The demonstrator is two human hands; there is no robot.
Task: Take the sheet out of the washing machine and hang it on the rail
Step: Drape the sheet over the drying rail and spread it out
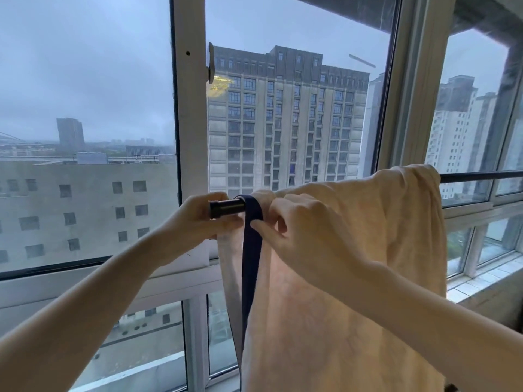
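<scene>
- Left hand (195, 222) is seen at the free end of the rail (226, 207). Its fingers (216, 197) are curled over the top and the thumb is tucked under, so the black end cap is gripped.
- Right hand (308, 224) is seen just right of the left-hand fingers. Its fingers (300, 200) are curled down over the sheet (353, 278) where it is bunched on the rail, so fabric is held.
- Right thumb (263, 229) is pressed against a dark blue band (250, 264), which is looped over the rail between the two sets of fingers.
- The band hangs straight down below the thumb. Whether it is part of the sheet cannot be told.
- The sheet is cream-peach and draped over the rail. It runs from under the right-hand fingers out to the right and hangs well below both hands.
- A paler fold of the sheet is seen below the left-hand fingers, behind the band.
- Bare rail shows again well to the right of the right-hand fingers, past the sheet's far edge.
- A white window frame (189, 108) stands behind the left-hand fingers.
- A tall grey building (283, 123) is seen through the glass above both hands.
- A tiled window sill (495, 270) lies to the right of the sheet.
</scene>
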